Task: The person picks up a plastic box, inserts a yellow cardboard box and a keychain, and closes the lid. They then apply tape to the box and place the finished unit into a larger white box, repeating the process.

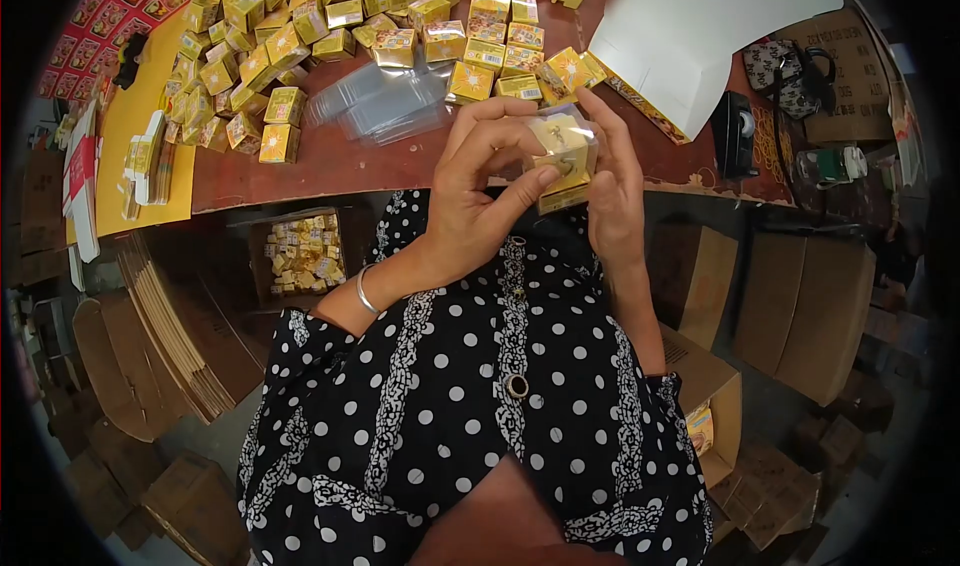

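Both hands hold a small yellow box (568, 154) with clear plastic around its upper part, just past the table's front edge. My left hand (485, 171) grips it from the left, thumb across its near side and fingers curled over the top. On the other side my right hand (615, 191) steadies it, its fingers bent up along the box. Beyond the hands lie flat clear plastic sleeves (395, 106), partly overlapping. A pile of small yellow printed boxes (290, 41) spreads over the back and left of the table, with several boxes close behind my fingers.
An open white-lined display box (690, 61) stands right of the pile. Farther right are a black tape dispenser (737, 131), rubber bands (770, 156) and a patterned pouch (775, 71). Below the red table (330, 171), a carton (262, 278) holds small yellow pieces. Cardboard boxes surround my seat.
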A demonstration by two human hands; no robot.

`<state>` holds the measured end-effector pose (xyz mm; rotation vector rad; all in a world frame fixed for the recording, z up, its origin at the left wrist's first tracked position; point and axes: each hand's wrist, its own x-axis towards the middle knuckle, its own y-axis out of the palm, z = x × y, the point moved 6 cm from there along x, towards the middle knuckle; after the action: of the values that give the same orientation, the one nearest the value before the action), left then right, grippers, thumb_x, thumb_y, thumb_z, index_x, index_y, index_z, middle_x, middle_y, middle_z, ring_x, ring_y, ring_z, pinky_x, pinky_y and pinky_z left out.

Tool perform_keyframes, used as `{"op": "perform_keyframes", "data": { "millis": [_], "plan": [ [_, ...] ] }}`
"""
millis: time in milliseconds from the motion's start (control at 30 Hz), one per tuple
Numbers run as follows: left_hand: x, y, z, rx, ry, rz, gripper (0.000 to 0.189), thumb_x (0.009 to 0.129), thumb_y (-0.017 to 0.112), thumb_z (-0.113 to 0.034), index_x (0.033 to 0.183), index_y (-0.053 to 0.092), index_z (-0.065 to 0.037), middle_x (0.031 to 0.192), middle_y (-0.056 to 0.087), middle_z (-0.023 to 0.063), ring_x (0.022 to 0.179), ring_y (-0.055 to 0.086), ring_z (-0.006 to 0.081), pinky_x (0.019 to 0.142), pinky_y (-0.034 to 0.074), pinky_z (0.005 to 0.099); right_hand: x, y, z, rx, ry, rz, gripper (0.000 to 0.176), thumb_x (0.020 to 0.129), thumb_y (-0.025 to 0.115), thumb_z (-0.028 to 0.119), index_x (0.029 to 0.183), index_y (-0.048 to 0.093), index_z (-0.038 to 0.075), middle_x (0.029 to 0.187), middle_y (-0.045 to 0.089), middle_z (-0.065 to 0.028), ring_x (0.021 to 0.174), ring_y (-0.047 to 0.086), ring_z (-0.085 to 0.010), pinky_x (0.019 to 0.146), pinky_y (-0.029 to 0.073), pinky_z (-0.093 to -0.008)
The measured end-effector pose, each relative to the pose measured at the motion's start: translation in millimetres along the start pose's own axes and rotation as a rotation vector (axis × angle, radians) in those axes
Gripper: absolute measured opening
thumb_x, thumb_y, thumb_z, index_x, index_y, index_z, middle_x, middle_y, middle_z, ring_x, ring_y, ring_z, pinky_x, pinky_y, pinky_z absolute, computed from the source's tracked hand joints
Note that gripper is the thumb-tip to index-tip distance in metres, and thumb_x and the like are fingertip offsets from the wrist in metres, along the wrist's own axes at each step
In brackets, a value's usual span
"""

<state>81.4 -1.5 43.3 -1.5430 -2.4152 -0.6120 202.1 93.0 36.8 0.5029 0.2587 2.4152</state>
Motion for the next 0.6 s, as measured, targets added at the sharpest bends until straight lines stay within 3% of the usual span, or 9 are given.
{"op": "perform_keyframes", "data": {
  "millis": [67, 167, 333, 400, 433, 533, 600],
  "plan": [
    [-1.6, 0.8, -0.9, 0.025, -0.006, 0.027, 0.025, 0.094, 0.070, 0.001, 0.115, 0.058, 0.000, 0.137, 0.043, 0.0128, 0.121, 0.059, 0.0211, 0.101, 0.057, 0.0347, -2.3, -6.7, -8.4, -0.304, 0.103, -0.106, 0.071, 0.096, 0.072, 0.027, 0.151, 0.038, -0.002, 0.128, 0.061, -0.0147, 0.115, 0.061, -0.0178, 0.099, 0.047, -0.0302],
    [-1.3, 0.0, 6.3, -0.012, 0.001, 0.012, 0.024, 0.094, 0.070, 0.001, 0.115, 0.058, 0.000, 0.137, 0.044, 0.0123, 0.121, 0.059, 0.0210, 0.100, 0.057, 0.0349, -1.2, -0.9, -6.6, -0.305, 0.135, -0.144, 0.065, 0.095, 0.072, 0.024, 0.147, 0.044, -0.002, 0.120, 0.063, -0.0108, 0.111, 0.061, -0.0159, 0.098, 0.048, -0.0298],
    [-3.1, -6.6, 11.7, -0.147, -0.037, -0.054, 0.030, 0.093, 0.069, 0.002, 0.119, 0.055, -0.001, 0.133, 0.047, 0.0102, 0.118, 0.060, 0.0200, 0.098, 0.056, 0.0333, -11.8, -5.6, -15.4, -0.109, 0.161, -0.145, 0.070, 0.089, 0.076, 0.017, 0.149, 0.042, -0.001, 0.119, 0.063, -0.0099, 0.111, 0.062, -0.0171, 0.097, 0.049, -0.0301],
    [-4.0, -13.2, 18.1, -0.196, -0.190, -0.042, 0.048, 0.089, 0.073, -0.001, 0.131, 0.050, -0.004, 0.132, 0.049, 0.0105, 0.116, 0.060, 0.0208, 0.097, 0.055, 0.0340, -13.8, -13.7, -11.8, -0.078, 0.213, -0.133, 0.072, 0.087, 0.077, 0.013, 0.148, 0.042, -0.001, 0.119, 0.063, -0.0099, 0.111, 0.062, -0.0177, 0.097, 0.049, -0.0305],
    [-1.9, -17.7, 10.1, -0.201, -0.190, -0.032, 0.048, 0.089, 0.073, -0.001, 0.131, 0.050, -0.004, 0.132, 0.049, 0.0105, 0.116, 0.060, 0.0208, 0.097, 0.055, 0.0340, -13.2, -15.7, -3.7, -0.207, 0.260, -0.067, 0.077, 0.084, 0.078, 0.011, 0.150, 0.039, 0.000, 0.121, 0.062, -0.0099, 0.113, 0.061, -0.0177, 0.100, 0.048, -0.0310],
    [4.0, -12.5, -0.1, 0.343, -0.328, 0.355, 0.083, 0.079, 0.081, -0.008, 0.151, 0.040, -0.010, 0.125, 0.059, 0.0117, 0.111, 0.063, 0.0219, 0.095, 0.054, 0.0376, -7.7, -15.1, 28.0, -0.642, 0.291, 0.146, 0.084, 0.077, 0.081, 0.007, 0.150, 0.040, 0.003, 0.120, 0.062, -0.0079, 0.113, 0.061, -0.0172, 0.102, 0.048, -0.0322],
    [2.9, -3.1, -0.7, 0.514, -0.333, 0.528, 0.079, 0.078, 0.082, -0.008, 0.149, 0.046, -0.010, 0.118, 0.065, 0.0097, 0.108, 0.065, 0.0200, 0.094, 0.054, 0.0384, -3.8, -6.0, 40.4, -0.750, 0.249, 0.271, 0.083, 0.075, 0.084, 0.008, 0.148, 0.044, 0.005, 0.117, 0.065, -0.0079, 0.111, 0.062, -0.0167, 0.099, 0.049, -0.0327]
  ]
}}
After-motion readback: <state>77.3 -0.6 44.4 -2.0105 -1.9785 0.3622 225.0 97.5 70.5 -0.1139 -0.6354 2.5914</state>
